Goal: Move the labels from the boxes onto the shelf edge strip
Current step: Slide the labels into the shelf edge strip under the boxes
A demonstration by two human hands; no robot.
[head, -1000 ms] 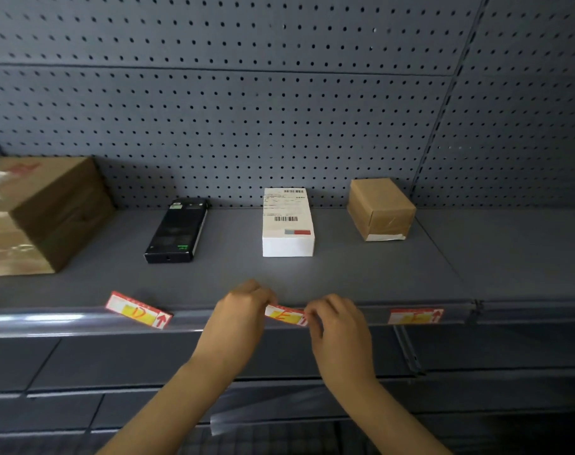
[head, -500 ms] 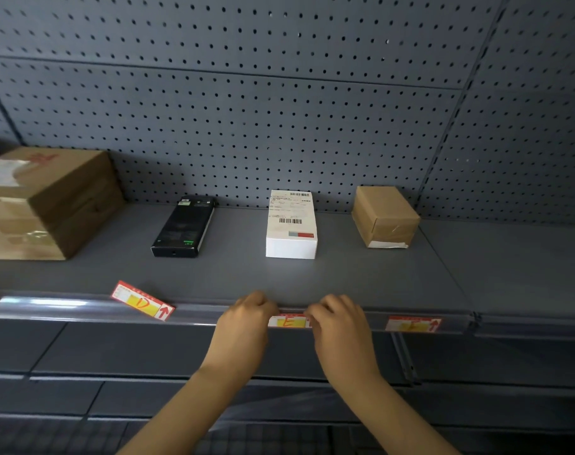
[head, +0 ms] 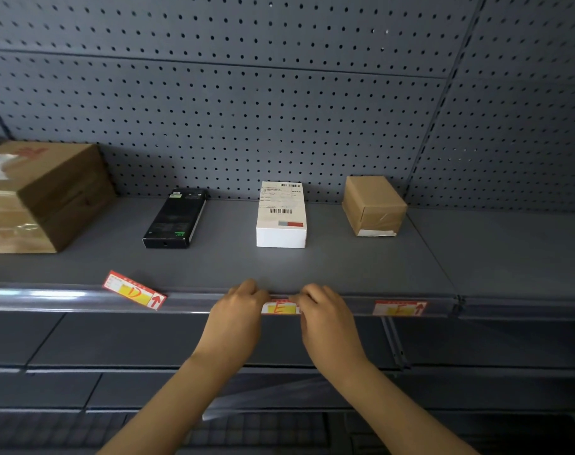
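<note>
Head view: both hands work the E label (head: 278,308) at the shelf edge strip (head: 194,302), directly below the white box (head: 281,215), so the tag lines up with its product. Left hand (head: 235,315) has fingers curled over the strip top, pinching the label's left end; right hand (head: 325,318) does the same at the right end, fingers bent over the lip. Likely reason for two hands: the clear strip cover has to be held back while the card is seated level in the channel. E label looks flat and level inside the strip, partly hidden by both hands, so I cannot tell whether its ends are fully tucked. F label (head: 399,307) already sits straight in the strip, roughly under the small brown box (head: 373,205). D label (head: 133,290) lies tilted, half on the shelf (head: 345,264) and half over the strip, below the black box (head: 174,218), so it reads as not yet seated and probably next. Large brown box (head: 40,195) stands at far left; a sliver of red at the strip's left frame edge may be another label, too cropped to tell. Pegboard back wall (head: 279,110) behind everything. Only one view is given.
</note>
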